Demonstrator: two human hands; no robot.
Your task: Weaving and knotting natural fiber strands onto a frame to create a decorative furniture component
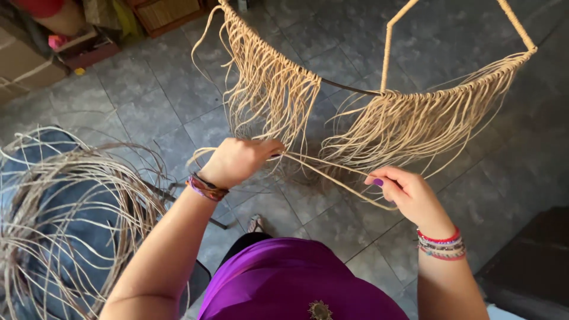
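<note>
The left hand [237, 161] is closing its grip around a pale fibre strand [332, 172], pinching it just below the hanging fringe [409, 124]. The right hand [409, 195] is pinching the same strand's other end between thumb and fingertips, stretching it taut between both hands. Above them, the curved frame [349, 89] is carrying the knotted fringe, hanging over the grey tiled floor [148, 95]. A loose coil of fibre [65, 207] is lying at the left.
</note>
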